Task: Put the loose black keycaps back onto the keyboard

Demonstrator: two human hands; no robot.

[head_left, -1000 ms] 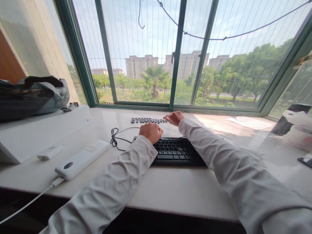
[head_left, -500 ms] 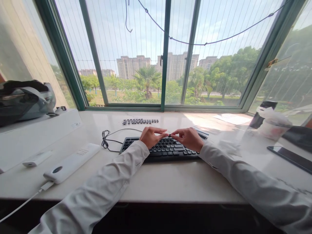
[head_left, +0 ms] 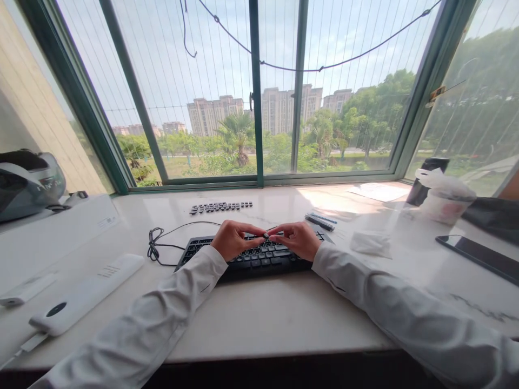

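Above the middle of a black keyboard (head_left: 255, 272), my left hand (head_left: 234, 240) and my right hand (head_left: 299, 241) meet fingertip to fingertip. Between them they pinch a small black keycap (head_left: 266, 235). The left thumb and forefinger close on it from one side, the right fingers from the other. Some key positions at the keyboard's left look bare, while keycaps sit along its front rows. My hands cover part of its back rows. Loose keycaps (head_left: 221, 207) lie in rows on the counter behind the keyboard.
Left of the keyboard is its coiled black cable (head_left: 154, 246), with a white power bank (head_left: 87, 294) nearer me. To the right lie pens (head_left: 320, 221), a crumpled clear plastic bag (head_left: 371, 243) and a phone (head_left: 480, 256). A bagged cup (head_left: 446, 202) stands farther back.
The camera view has tilted and shifted, so the whole scene sits farther left. My hands stay together over the keyboard, their fingers slightly repositioned around the keycap.
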